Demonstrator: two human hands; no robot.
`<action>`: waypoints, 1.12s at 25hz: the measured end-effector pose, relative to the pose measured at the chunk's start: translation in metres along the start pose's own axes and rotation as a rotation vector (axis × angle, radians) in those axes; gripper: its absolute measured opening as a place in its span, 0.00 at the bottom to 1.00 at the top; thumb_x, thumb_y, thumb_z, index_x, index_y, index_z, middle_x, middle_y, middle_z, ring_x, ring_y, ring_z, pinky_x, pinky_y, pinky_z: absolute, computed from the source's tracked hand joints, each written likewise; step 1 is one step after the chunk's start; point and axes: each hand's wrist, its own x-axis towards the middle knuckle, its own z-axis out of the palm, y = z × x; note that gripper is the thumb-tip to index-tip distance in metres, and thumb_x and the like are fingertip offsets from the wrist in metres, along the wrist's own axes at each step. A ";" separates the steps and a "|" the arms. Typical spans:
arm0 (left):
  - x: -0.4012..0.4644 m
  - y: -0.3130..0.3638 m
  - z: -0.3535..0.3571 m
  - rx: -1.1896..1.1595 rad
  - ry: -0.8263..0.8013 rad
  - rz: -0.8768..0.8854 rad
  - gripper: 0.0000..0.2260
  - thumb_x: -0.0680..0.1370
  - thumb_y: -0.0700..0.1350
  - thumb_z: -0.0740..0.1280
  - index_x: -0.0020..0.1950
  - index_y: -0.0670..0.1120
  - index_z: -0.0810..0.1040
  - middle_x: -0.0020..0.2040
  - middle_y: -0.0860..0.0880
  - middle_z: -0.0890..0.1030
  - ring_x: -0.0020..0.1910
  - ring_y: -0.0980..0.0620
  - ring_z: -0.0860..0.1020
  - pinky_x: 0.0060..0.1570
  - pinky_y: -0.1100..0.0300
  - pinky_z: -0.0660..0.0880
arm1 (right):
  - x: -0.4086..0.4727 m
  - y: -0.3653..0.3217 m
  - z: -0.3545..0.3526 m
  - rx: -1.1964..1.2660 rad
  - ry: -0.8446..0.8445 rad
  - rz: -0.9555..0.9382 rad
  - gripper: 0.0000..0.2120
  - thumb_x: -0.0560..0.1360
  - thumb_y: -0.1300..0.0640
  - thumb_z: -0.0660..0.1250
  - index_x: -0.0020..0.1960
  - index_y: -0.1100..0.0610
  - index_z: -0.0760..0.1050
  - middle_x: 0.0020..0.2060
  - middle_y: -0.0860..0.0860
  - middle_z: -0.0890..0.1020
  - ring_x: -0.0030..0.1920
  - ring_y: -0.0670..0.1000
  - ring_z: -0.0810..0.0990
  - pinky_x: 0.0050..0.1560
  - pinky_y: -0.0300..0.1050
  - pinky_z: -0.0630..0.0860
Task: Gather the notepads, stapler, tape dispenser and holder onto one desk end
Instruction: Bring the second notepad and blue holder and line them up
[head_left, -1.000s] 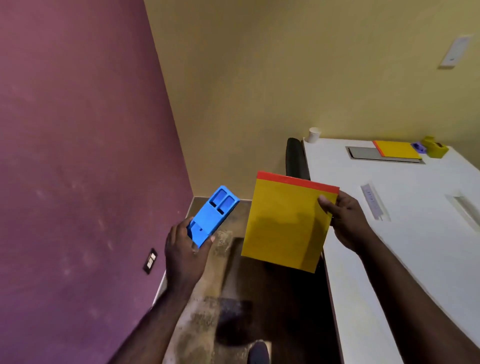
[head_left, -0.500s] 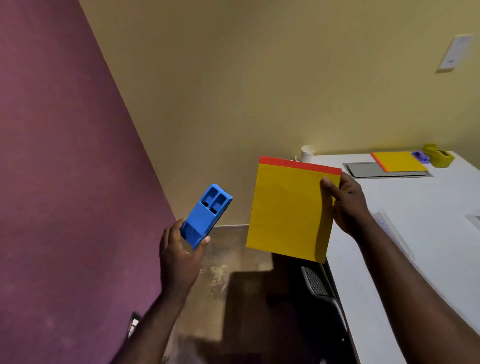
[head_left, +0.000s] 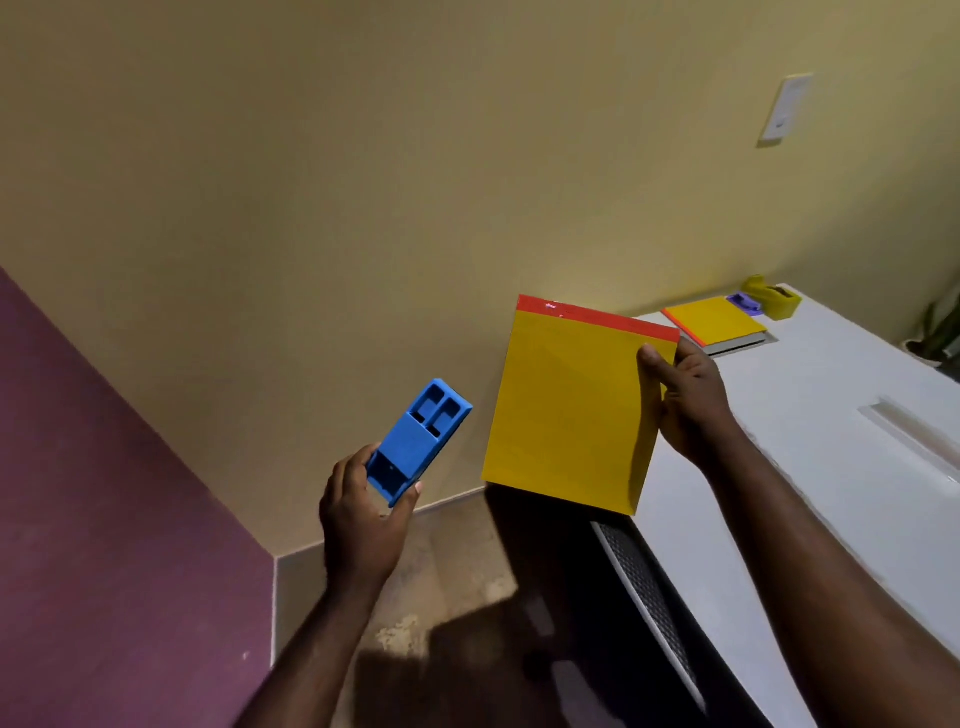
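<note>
Hands both full: left hand (head_left: 363, 512) grips holder (head_left: 418, 439), right hand (head_left: 688, 400) pinches notepad (head_left: 571, 410).

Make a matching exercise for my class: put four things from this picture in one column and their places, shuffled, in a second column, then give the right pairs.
Things
1. Blue holder
2. Notepad with the red strip at its top
3. Purple stapler
4. Yellow tape dispenser

Places
A. Held in the right hand
B. On the far end of the desk, nearest the back corner
C. Held in the left hand
D. On the desk between the second notepad and the tape dispenser

Pairs: 1-C, 2-A, 3-D, 4-B
</note>
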 end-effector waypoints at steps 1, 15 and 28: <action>0.020 -0.007 0.005 -0.014 -0.022 0.014 0.28 0.68 0.45 0.77 0.65 0.44 0.71 0.58 0.46 0.77 0.57 0.45 0.75 0.56 0.42 0.75 | 0.007 0.001 0.006 0.008 0.044 -0.004 0.07 0.78 0.60 0.64 0.54 0.53 0.77 0.48 0.50 0.86 0.50 0.52 0.84 0.44 0.46 0.82; 0.207 -0.033 0.142 -0.043 -0.337 0.178 0.28 0.68 0.47 0.77 0.65 0.45 0.71 0.57 0.47 0.76 0.56 0.46 0.74 0.58 0.43 0.73 | 0.123 0.024 -0.017 0.032 0.553 -0.032 0.17 0.79 0.57 0.62 0.67 0.57 0.70 0.55 0.51 0.82 0.51 0.50 0.84 0.46 0.49 0.83; 0.277 -0.023 0.298 0.009 -0.630 0.249 0.28 0.67 0.47 0.78 0.64 0.46 0.73 0.56 0.49 0.77 0.56 0.45 0.75 0.58 0.48 0.68 | 0.246 0.088 -0.118 0.131 0.970 0.073 0.10 0.78 0.59 0.65 0.59 0.60 0.76 0.49 0.53 0.82 0.50 0.55 0.81 0.50 0.55 0.78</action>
